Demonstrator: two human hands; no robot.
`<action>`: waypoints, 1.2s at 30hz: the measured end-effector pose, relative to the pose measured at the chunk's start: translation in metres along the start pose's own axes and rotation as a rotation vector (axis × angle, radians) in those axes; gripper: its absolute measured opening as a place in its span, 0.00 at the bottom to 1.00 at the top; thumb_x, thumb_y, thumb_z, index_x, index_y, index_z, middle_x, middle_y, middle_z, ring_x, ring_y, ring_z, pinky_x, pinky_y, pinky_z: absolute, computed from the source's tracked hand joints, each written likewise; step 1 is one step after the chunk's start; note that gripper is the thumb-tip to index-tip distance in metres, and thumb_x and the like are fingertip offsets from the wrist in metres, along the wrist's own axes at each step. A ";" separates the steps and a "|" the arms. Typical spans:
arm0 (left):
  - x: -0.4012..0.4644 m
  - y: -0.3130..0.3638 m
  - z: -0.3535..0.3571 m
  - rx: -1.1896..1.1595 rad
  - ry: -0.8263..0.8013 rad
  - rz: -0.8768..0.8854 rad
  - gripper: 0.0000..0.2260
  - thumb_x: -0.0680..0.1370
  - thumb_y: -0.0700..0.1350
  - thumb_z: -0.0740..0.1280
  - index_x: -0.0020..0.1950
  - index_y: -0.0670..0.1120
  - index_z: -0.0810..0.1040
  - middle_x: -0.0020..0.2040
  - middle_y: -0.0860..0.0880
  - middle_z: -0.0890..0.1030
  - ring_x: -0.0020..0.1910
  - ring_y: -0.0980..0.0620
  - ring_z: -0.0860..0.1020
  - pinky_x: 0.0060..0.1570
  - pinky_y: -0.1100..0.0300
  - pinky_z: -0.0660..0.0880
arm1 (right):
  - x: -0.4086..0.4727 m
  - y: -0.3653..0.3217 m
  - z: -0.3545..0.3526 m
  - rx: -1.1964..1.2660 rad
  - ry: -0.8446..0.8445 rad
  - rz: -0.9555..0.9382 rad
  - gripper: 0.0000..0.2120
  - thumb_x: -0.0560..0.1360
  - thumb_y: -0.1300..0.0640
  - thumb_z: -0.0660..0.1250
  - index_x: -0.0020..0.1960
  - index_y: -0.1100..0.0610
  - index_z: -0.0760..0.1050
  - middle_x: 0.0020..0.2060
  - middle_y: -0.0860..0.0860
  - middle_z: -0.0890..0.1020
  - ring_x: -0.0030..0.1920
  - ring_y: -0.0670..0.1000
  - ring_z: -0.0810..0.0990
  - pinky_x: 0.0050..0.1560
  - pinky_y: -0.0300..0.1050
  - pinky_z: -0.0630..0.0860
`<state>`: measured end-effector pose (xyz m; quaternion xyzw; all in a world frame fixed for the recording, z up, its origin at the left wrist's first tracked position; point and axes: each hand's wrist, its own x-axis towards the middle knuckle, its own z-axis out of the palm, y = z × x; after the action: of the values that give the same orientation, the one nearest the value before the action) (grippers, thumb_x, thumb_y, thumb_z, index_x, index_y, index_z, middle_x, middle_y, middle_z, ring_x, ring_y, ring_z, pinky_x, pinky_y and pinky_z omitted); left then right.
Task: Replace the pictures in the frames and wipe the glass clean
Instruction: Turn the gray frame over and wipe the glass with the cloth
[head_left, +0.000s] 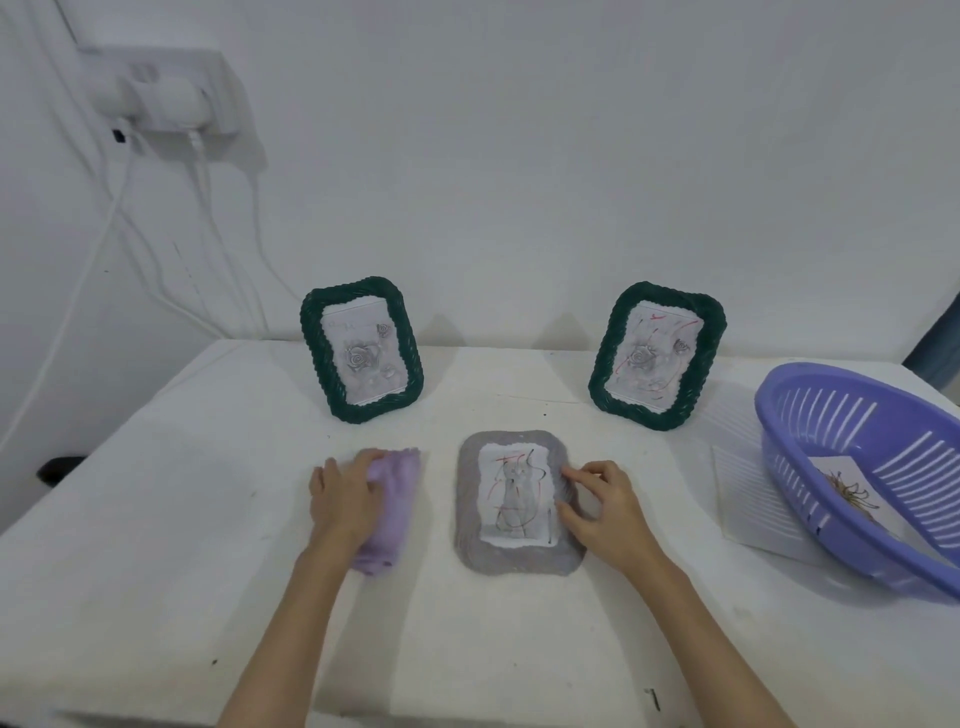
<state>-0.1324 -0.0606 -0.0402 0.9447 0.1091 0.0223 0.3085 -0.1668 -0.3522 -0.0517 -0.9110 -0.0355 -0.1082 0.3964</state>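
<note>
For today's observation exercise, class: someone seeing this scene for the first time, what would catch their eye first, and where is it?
Probably the two dark green woven picture frames, one at the back left and one at the back right, standing upright against the white wall. Next, the grey woven frame lying flat at the centre of the table, its glass scribbled with red and black lines, between two hands: the left hand on a lilac cloth, the right hand touching the frame's right edge. A purple slotted plastic basket sits far right.

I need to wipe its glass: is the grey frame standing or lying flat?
Lying flat. The grey frame lies face up on the table, unlike both upright green frames.
</note>
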 end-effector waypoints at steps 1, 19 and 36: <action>0.001 -0.006 -0.004 -0.018 -0.073 -0.002 0.17 0.77 0.41 0.57 0.64 0.53 0.72 0.62 0.40 0.76 0.66 0.40 0.68 0.66 0.51 0.64 | 0.000 0.000 0.000 0.003 -0.002 0.008 0.21 0.69 0.60 0.71 0.62 0.60 0.74 0.50 0.51 0.70 0.53 0.49 0.68 0.56 0.36 0.63; -0.049 0.084 -0.001 -1.025 -0.208 0.216 0.11 0.73 0.36 0.68 0.51 0.51 0.78 0.53 0.48 0.81 0.50 0.53 0.79 0.50 0.62 0.77 | 0.010 -0.095 0.013 0.735 -0.107 0.158 0.24 0.72 0.61 0.69 0.65 0.48 0.69 0.44 0.64 0.82 0.43 0.57 0.82 0.45 0.49 0.79; -0.025 0.051 0.034 0.192 -0.555 0.443 0.63 0.58 0.68 0.72 0.73 0.48 0.31 0.75 0.54 0.32 0.74 0.55 0.33 0.73 0.51 0.33 | -0.008 -0.063 0.016 -0.544 -0.065 0.054 0.27 0.74 0.47 0.63 0.71 0.52 0.63 0.67 0.55 0.66 0.56 0.60 0.68 0.53 0.52 0.69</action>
<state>-0.1432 -0.1259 -0.0375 0.9400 -0.1844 -0.1791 0.2241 -0.1814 -0.2971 -0.0186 -0.9876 0.0066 -0.0740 0.1384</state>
